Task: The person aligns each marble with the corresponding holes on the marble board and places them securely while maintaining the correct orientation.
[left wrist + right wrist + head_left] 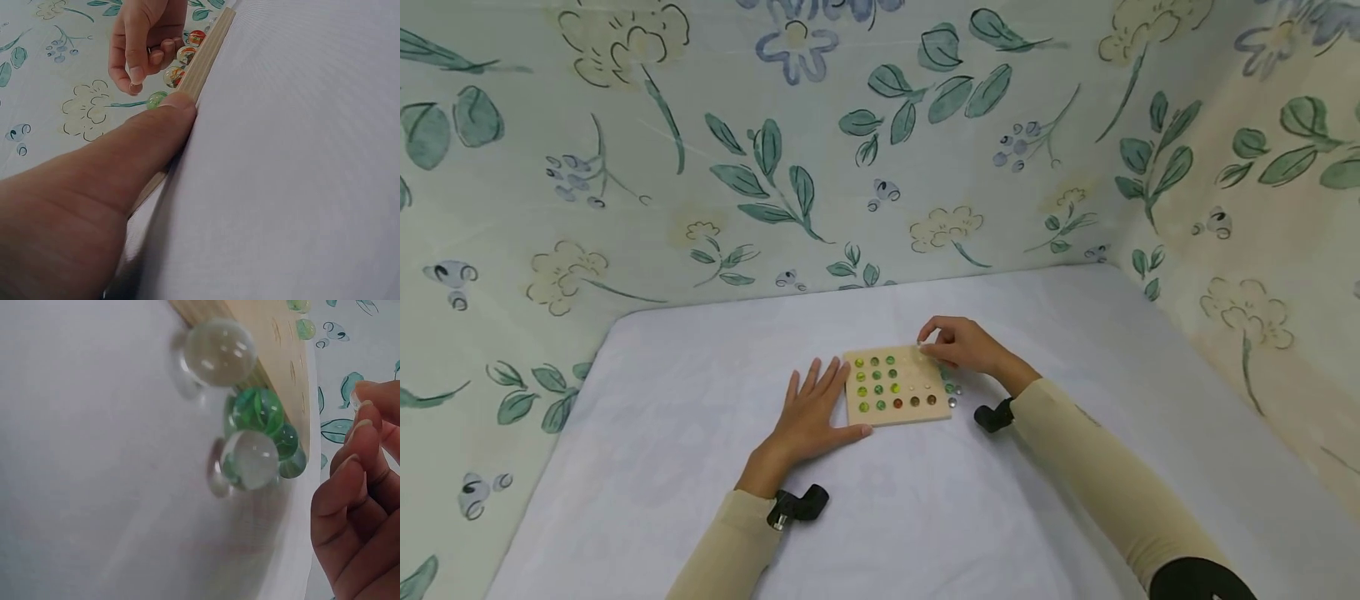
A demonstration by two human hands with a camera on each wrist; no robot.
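A pale wooden board (910, 372) with round hollows lies flat on the white cloth. Yellow-green and green marbles fill its left columns, and reddish-brown ones sit along the near row. My left hand (808, 421) is spread out, fingers at the board's left edge and thumb on its near edge. Above the far right corner, my right hand (967, 344) pinches a small clear marble (354, 402) between thumb and index finger, mostly covered by the fingertips. Its other fingers are curled. Beside the board's right edge rest loose clear marbles (220, 352) and green marbles (257, 410).
White cloth (685, 433) covers the table around the board. A floral-patterned curtain (820, 167) stands behind and to the right. Each wrist carries a small black camera, one by the left cuff (801, 504) and one by the right cuff (994, 416).
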